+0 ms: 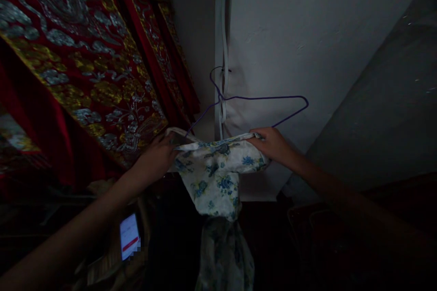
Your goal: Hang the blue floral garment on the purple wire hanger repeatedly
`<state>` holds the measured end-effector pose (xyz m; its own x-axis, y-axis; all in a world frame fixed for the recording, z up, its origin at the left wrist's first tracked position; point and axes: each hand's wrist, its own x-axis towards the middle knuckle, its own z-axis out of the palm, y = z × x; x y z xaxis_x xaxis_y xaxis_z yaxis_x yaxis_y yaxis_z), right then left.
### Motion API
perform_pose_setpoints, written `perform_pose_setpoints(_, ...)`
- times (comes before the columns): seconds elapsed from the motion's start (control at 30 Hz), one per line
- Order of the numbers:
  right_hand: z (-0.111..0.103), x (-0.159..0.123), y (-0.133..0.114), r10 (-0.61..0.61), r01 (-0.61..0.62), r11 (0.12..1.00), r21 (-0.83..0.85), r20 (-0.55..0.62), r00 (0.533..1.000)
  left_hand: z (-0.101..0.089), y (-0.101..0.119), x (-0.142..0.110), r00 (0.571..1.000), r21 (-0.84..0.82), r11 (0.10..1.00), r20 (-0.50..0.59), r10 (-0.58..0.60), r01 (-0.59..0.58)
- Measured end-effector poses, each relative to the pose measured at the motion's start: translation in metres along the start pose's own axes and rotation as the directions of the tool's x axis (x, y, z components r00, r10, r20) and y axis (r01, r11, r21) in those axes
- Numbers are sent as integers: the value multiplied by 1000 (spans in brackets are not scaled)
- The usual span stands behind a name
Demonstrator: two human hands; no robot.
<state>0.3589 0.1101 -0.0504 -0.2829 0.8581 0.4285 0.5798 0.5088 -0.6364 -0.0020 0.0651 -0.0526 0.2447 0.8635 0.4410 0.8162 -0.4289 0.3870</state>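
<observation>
A white dress (218, 182) with blue flowers hangs between my hands, its lower part falling into shadow. My left hand (166, 152) is closed on the left end of its upper edge. The right end of that edge is pinched in my right hand (268, 142). Behind the cloth, a purple wire hanger (262, 97) hangs by its hook at the wall. Its left arm runs down behind the dress near my left hand, and its right arm bends back down toward my right hand. How much of the hanger is inside the dress, I cannot tell.
On the left hang red cloths (112, 54) with gold and silver embroidery. White cables (224, 32) run down the wall (290, 32). A lit phone (129, 236) is at the lower left. Dark furniture or clutter fills the lower right, too dim to name.
</observation>
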Motion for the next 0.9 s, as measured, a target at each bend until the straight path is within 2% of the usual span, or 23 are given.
perform_pose_setpoints(0.07, 5, -1, -2, 19, -19, 998, 68, 12, 1000, -7, 7, 8, 998, 21, 999, 43, 38, -39)
perform_pose_setpoints(0.1, 9, -2, -2, 31, -32, 994, 101, 16, 999, -10, 12, 13, 999, 10, 999, 31, 39, -39)
perform_pose_setpoints(0.17, 19, -5, -3, 54, -58, 982, 178, 28, 998, -13, 24, 24, 997, -52, 997, -62, 52, -55)
perform_pose_setpoints(0.27, 34, -10, -7, 65, -76, 951, 300, 46, 997, -8, 40, 45, 971, -116, 979, -187, 146, -169)
perform_pose_setpoints(0.37, 34, -16, -13, 30, -37, 953, 300, 25, 999, 1, 45, 63, 955, -143, 965, -233, 181, -218)
perform_pose_setpoints(0.43, 22, -22, -17, -2, 11, 977, 211, -46, 999, 5, 42, 71, 963, -147, 967, -206, 174, -206)
perform_pose_setpoints(0.5, 3, -26, -18, -5, 23, 996, 89, -195, 981, 5, 36, 76, 967, -94, 975, -180, 180, -200)
perform_pose_setpoints(0.6, -29, -24, -10, 67, -71, 997, 7, -456, 887, 2, 30, 81, 958, 23, 975, -184, 220, -219)
perform_pose_setpoints(0.67, -49, -16, 0, 144, -156, 988, 16, -499, 855, -1, 29, 84, 954, 63, 966, -150, 259, -252)
perform_pose_setpoints(0.73, -66, -7, 8, 228, -234, 972, 29, -376, 898, -3, 29, 85, 954, 85, 960, -118, 274, -265)
perform_pose_setpoints(0.8, -81, -2, 9, 314, -306, 948, 81, -104, 944, -7, 26, 85, 961, 101, 967, -131, 245, -233)
perform_pose_setpoints(0.83, -88, -1, 7, 345, -350, 929, 123, 59, 937, -9, 23, 85, 964, 97, 974, -157, 216, -203)
perform_pose_setpoints(0.9, -98, -3, 0, 363, -442, 872, 211, 326, 873, -14, 15, 84, 965, 43, 992, -227, 127, -121)
